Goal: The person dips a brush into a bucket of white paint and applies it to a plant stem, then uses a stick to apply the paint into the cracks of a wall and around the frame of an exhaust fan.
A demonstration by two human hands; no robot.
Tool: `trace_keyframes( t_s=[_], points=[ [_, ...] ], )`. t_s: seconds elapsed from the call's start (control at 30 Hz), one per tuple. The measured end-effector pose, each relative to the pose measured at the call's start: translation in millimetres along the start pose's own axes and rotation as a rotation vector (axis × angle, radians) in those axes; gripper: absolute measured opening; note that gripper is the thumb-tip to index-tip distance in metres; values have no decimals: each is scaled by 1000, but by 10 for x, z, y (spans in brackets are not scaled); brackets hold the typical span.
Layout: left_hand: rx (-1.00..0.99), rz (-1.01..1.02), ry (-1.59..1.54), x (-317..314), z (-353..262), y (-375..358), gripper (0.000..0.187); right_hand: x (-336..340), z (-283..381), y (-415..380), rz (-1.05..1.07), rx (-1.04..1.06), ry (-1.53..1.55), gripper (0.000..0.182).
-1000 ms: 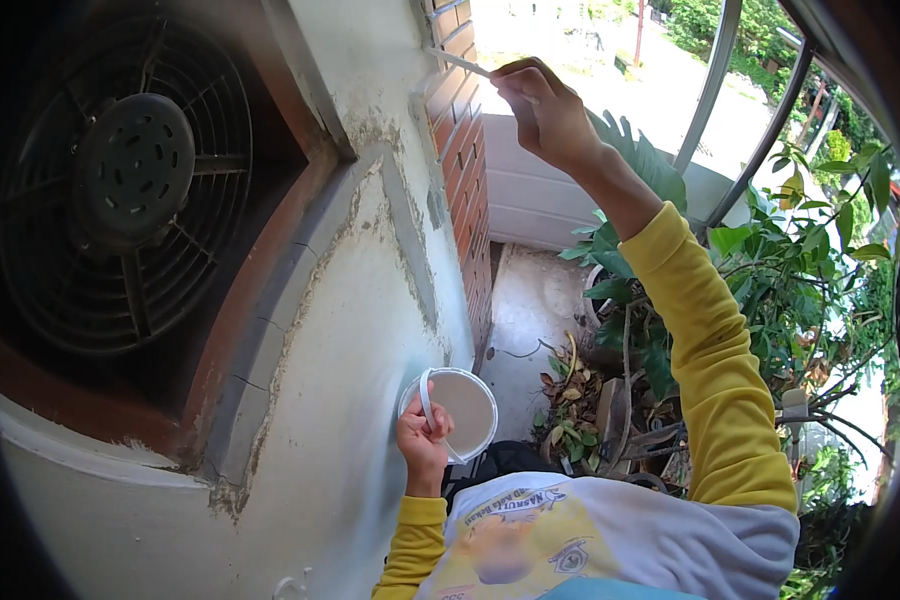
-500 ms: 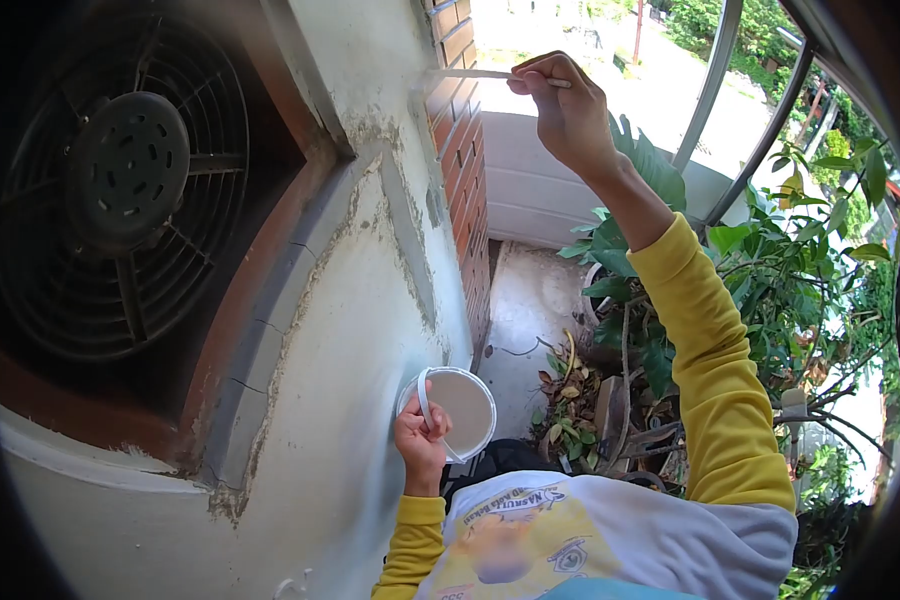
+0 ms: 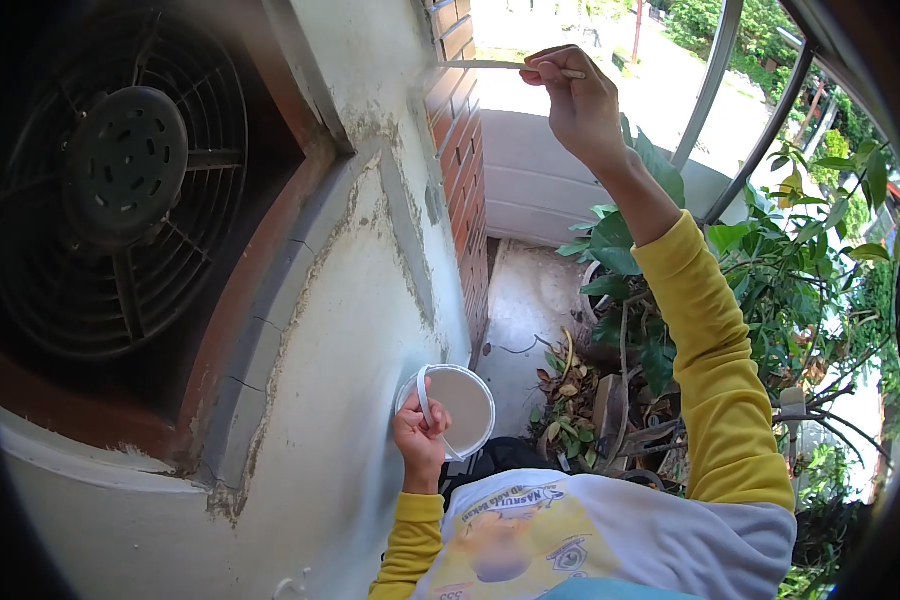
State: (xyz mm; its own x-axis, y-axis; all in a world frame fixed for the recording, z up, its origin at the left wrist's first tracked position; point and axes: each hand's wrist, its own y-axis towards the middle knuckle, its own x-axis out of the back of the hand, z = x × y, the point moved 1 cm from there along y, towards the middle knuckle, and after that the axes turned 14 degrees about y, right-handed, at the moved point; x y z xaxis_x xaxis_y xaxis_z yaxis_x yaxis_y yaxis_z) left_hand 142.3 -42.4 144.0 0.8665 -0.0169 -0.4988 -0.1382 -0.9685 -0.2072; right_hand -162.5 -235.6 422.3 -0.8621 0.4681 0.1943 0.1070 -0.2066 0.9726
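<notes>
My left hand (image 3: 422,430) is closed around the handle of a white bucket (image 3: 482,405), which hangs beside the wall with a pale, greyish content inside. Raised high at the top centre, my right hand (image 3: 580,100) grips a thin, light-coloured tool (image 3: 490,65) by its short handle. The tool is seen edge-on and points left, its far end at or near the wall (image 3: 370,60) by the brick edge. Whether it touches the wall cannot be made out.
A large round fan (image 3: 125,165) sits in a brown frame at the left. Red bricks (image 3: 465,170) edge the wall. Potted plants (image 3: 770,260) and dry leaves (image 3: 568,400) are at the right, below metal railings (image 3: 712,80).
My right hand has moved slightly up and to the right with the tool. My left hand and the bucket have barely shifted.
</notes>
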Motion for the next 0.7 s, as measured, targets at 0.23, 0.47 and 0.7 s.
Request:
trace_keyframes(
  t_s=[0.23,0.47,0.7],
  points=[
    [9,12,-13,-13,-20,-7,56,-16,105,-23,34,7,37,2],
    [9,11,-11,-24,-28,-17,55,32,448,-88,86,101,81,5],
    [10,8,15,-44,-30,-30,55,79,270,15,-22,77,66,5]
  ],
)
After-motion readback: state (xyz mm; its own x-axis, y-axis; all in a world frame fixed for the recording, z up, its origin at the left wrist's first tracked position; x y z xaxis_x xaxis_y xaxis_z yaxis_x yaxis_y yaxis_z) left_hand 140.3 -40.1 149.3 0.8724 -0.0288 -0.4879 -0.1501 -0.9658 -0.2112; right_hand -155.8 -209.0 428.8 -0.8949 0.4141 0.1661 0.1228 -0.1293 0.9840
